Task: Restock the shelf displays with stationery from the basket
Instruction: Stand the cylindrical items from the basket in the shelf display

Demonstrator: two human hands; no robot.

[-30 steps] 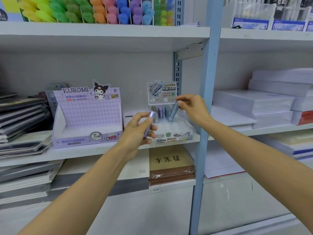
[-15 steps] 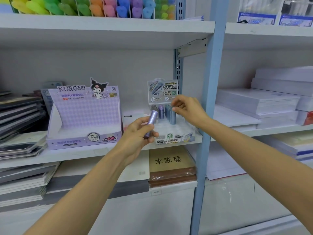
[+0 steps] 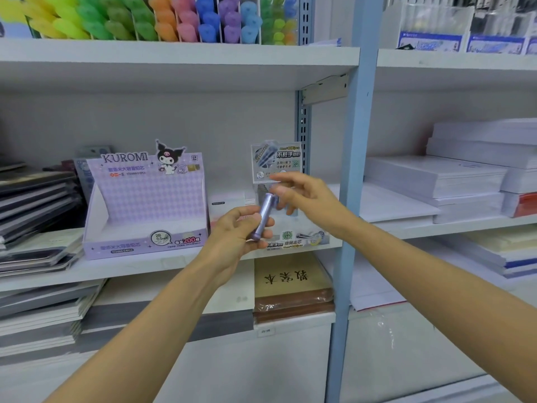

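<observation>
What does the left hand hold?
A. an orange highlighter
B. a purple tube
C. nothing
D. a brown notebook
B: the left hand grips a purple tube, its fingers curled round the lower part.

"KUROMI", "2B 0.5mm", "200" on purple display box (image 3: 145, 196), "05 2B" on small lead display (image 3: 276, 159)
</observation>
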